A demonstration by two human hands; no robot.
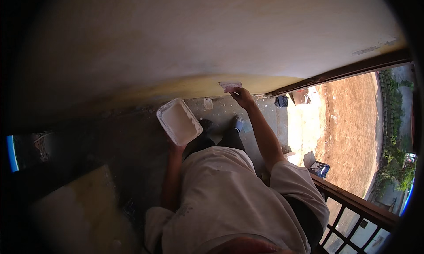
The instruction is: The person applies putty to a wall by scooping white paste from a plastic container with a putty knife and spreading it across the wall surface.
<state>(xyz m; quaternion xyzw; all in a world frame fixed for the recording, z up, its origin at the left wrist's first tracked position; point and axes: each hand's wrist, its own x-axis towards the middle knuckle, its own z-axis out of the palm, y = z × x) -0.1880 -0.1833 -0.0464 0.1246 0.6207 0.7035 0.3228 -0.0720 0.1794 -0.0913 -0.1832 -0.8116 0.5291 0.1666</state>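
Note:
My right hand (241, 97) pinches a small flat scraper (231, 86), smeared with pale material, close against the lower part of a wall (198, 38). That wall is whitish above, with a yellow band lower down. My left hand (176, 146), mostly hidden under it, supports a rectangular plastic tub (179, 121) in front of my body. Pale, smooth paste or paint lies in the tub, and its rim is smeared with the same stuff. Whether the scraper touches the wall cannot be told.
A wooden door frame (344, 71) edges the wall at right, opening onto sunlit bare ground (351, 121). A barred wooden door or window frame (354, 196) is at lower right. A scrap (208, 103) and white specks lie on the concrete floor (258, 134) by my feet.

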